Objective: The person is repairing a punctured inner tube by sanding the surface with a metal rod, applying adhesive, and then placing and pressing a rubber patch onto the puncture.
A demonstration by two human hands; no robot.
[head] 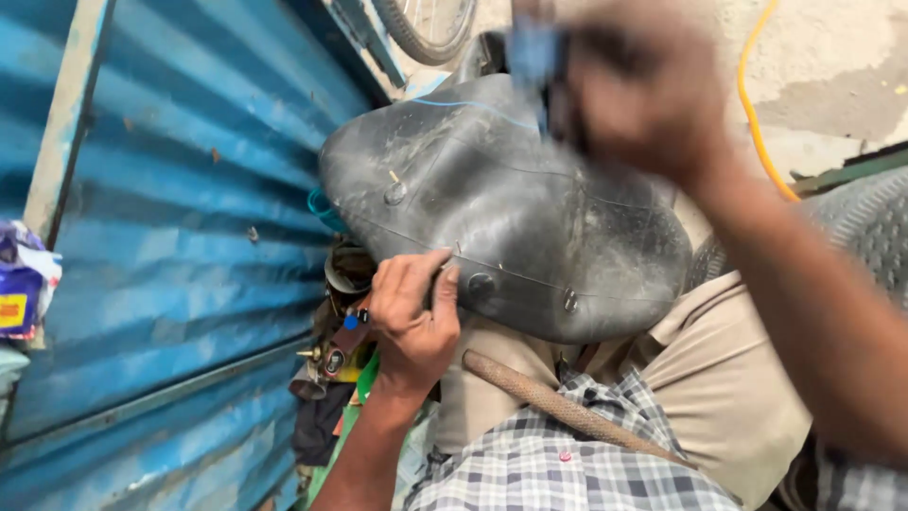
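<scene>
A blue corrugated metal wall (pixel 189 237) stood along the left side. Nearest, the left hand (pixel 413 317) curled its fingers against the lower edge of a black rubber inner tube (pixel 511 218) resting over the knees. Farther up, the blurred right hand (pixel 634 90) was closed on a small blue tool (pixel 535 57) at the tube's top. Beyond lay a yellow hose (pixel 754 114).

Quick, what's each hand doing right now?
Left hand: closed, gripping the black inner tube at its lower edge.
Right hand: blurred, raised over the tube; grip cannot be told.
</scene>
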